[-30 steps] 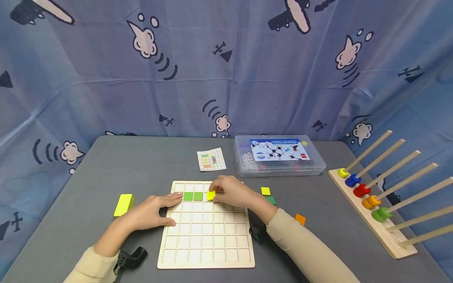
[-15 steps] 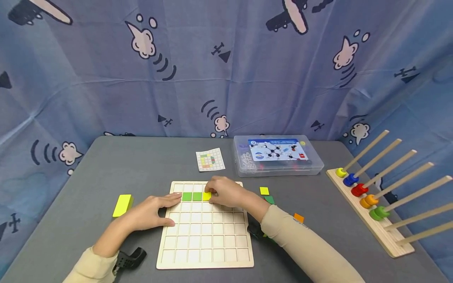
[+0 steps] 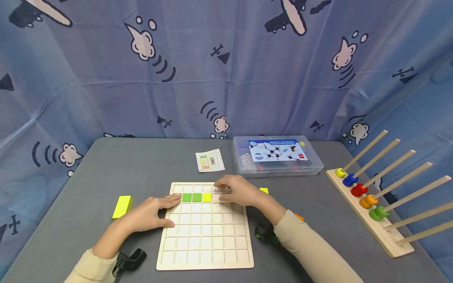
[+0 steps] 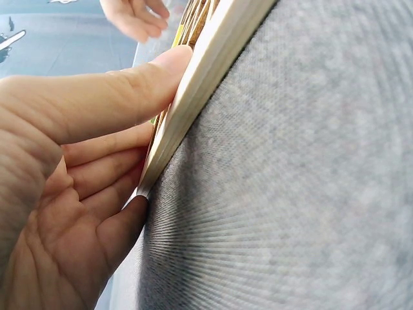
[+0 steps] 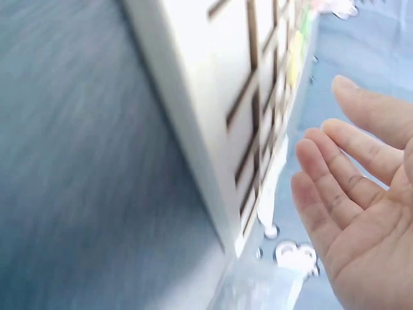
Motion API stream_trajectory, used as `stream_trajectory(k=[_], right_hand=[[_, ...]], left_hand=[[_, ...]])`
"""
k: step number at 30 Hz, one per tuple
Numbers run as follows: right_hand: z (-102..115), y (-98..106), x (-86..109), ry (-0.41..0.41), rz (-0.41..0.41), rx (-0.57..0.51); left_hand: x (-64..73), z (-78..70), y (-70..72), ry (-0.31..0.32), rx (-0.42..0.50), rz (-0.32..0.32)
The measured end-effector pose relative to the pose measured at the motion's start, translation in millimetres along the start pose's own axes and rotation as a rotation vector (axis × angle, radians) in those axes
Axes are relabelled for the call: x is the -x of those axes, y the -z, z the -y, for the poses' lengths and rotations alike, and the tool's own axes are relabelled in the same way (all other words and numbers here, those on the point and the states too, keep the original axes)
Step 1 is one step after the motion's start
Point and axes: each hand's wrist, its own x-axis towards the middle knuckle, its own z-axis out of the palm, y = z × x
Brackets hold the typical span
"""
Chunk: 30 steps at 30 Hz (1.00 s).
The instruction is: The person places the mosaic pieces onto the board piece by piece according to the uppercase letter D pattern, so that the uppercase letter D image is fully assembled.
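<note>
A pale wooden grid board (image 3: pixel 205 239) lies on the grey table. Two green square tiles (image 3: pixel 191 197) and a yellow square tile (image 3: pixel 207 197) sit side by side in its second row from the back. My left hand (image 3: pixel 153 212) rests at the board's left edge, with fingertips by the row of tiles and the thumb (image 4: pixel 145 84) on the rim in the left wrist view. Over the board's back right part hovers my right hand (image 3: pixel 238 191), just right of the yellow tile. Its loosely bent fingers (image 5: pixel 335 174) hold nothing in the right wrist view.
A small patterned card (image 3: pixel 210 160) lies behind the board, beside a clear plastic box (image 3: pixel 277 156). A yellow block (image 3: pixel 122 206) is at the left. Loose tiles, one of them yellow (image 3: pixel 264 190), lie partly behind the right arm. A wooden peg rack (image 3: pixel 368 212) stands far right.
My right hand brought the yellow tile left into the cell beside the green ones, let go of it, then drew back to the right. The left hand stayed put.
</note>
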Motion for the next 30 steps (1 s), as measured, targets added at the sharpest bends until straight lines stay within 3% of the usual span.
stream_trajectory(k=[9,20,24,30], right_hand=[[-26.1,22.7,47.5,-0.097,-0.105,-0.061],[-51.0,27.9,110.0,-0.231,-0.185,-0.145],[-57.2,25.6,122.2,-0.289,-0.197,-0.15],[-67.8,20.4,125.3,-0.326,-0.214,-0.107]], left_hand=[[-0.2,0.2,0.3,-0.01,-0.002,-0.003],[0.3,-0.3,-0.1,-0.011,0.0,-0.001],[0.2,-0.6,-0.1,-0.006,-0.001,-0.003],[-0.3,0.7,-1.1,-0.005,-0.004,-0.008]])
